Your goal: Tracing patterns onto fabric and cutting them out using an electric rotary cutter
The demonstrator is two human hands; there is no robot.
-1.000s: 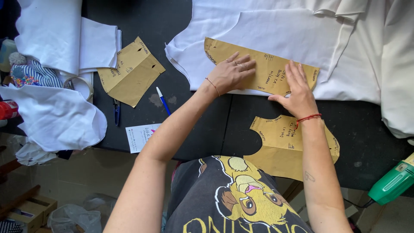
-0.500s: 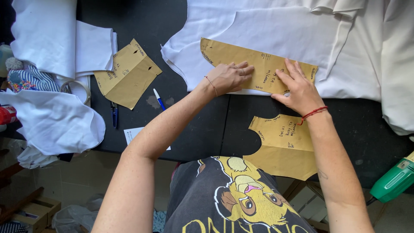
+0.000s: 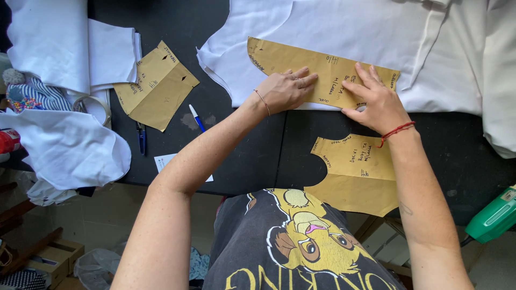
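Note:
A long tan paper pattern piece (image 3: 301,62) lies on white fabric (image 3: 344,32) spread over a black table (image 3: 252,156). My left hand (image 3: 285,88) presses flat on the pattern's lower edge, fingers stretched to the right. My right hand (image 3: 376,99) presses on the pattern's right part, fingers spread. Both hands hold the paper down and grip nothing. A second tan pattern piece (image 3: 357,174) lies on the table below my right wrist, hanging over the near edge.
A folded tan pattern (image 3: 156,86) lies at the left, with a blue pen (image 3: 196,118), a dark tool (image 3: 141,137) and a white paper slip (image 3: 166,161) near it. White cloth piles (image 3: 64,145) fill the far left. A green tool (image 3: 494,217) sits at lower right.
Both hands have stayed on the long pattern and shifted slightly along it; the view has drifted a little.

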